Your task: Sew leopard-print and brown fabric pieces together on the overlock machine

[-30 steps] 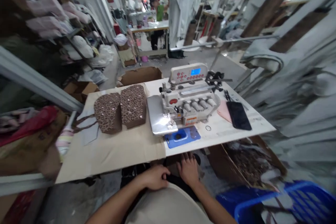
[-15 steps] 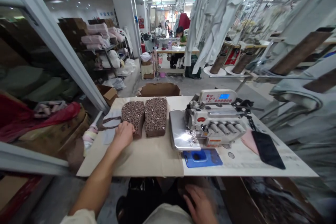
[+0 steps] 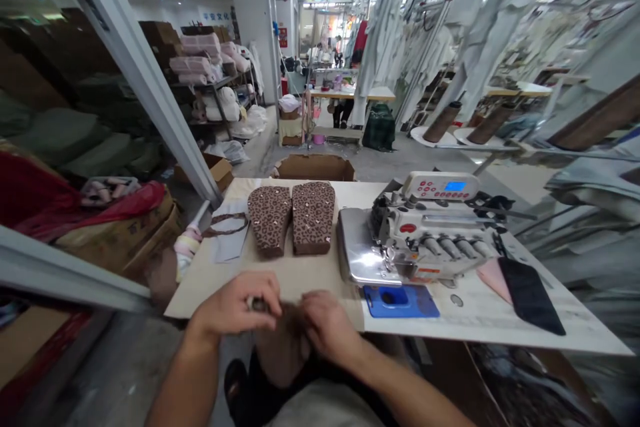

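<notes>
My left hand point(image 3: 243, 303) and my right hand point(image 3: 327, 325) are together at the table's front edge. Between them hangs a brown fabric piece point(image 3: 281, 350), its top edge pinched in the fingers of both. Some of it is blurred by motion, and my fingers cover part of the edge. Just beyond, two stacks of leopard-print fabric pieces lie side by side, a left stack point(image 3: 270, 219) and a right stack point(image 3: 313, 217). A narrow leopard-print strip point(image 3: 227, 219) rests on a pale sheet point(image 3: 231, 248) to their left.
An overlock sewing machine point(image 3: 433, 230) stands on the right of the table point(image 3: 505, 320), a blue tray point(image 3: 403, 301) before it. Pink cloth point(image 3: 494, 278) and a black flat piece point(image 3: 533, 293) lie farther right. Behind the table is an open cardboard box point(image 3: 314, 167); a metal post point(image 3: 150, 87) rises left.
My left hand has left the left leopard-print stack and come back to the front edge. My right hand has risen from my lap. Both now hold the brown fabric piece. The view has shifted.
</notes>
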`<state>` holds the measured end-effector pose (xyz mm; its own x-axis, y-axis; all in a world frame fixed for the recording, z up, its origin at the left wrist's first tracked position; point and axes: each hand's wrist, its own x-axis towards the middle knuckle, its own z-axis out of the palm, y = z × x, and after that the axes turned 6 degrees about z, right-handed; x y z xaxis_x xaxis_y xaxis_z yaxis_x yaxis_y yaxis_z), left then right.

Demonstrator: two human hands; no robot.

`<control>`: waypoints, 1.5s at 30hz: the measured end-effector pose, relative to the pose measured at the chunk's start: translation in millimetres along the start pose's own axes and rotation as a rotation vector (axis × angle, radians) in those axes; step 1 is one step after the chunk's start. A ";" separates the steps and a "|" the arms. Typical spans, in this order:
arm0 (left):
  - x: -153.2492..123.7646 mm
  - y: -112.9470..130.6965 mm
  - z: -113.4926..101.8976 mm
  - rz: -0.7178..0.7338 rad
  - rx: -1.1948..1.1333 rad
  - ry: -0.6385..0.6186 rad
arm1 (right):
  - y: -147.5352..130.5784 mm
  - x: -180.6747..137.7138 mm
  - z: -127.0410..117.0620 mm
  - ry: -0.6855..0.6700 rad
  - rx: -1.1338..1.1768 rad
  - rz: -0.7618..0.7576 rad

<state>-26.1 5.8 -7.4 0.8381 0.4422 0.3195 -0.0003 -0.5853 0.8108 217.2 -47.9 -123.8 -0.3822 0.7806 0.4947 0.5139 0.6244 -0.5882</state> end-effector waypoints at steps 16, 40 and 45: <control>-63.4 -87.3 19.2 -0.466 0.816 0.537 | 32.0 -17.6 -12.1 -0.125 -0.201 -0.023; 98.8 -41.3 17.7 -0.353 0.167 0.145 | 53.9 -27.7 -3.4 0.114 0.120 0.237; -0.7 -0.2 36.0 -0.284 -0.163 -0.089 | 43.7 -22.4 -25.4 -0.162 0.157 0.022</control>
<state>-7.0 -18.9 -25.4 0.8617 0.5065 0.0309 0.1593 -0.3278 0.9312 267.7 -38.9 -144.4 -0.4967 0.7809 0.3788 0.4029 0.5941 -0.6963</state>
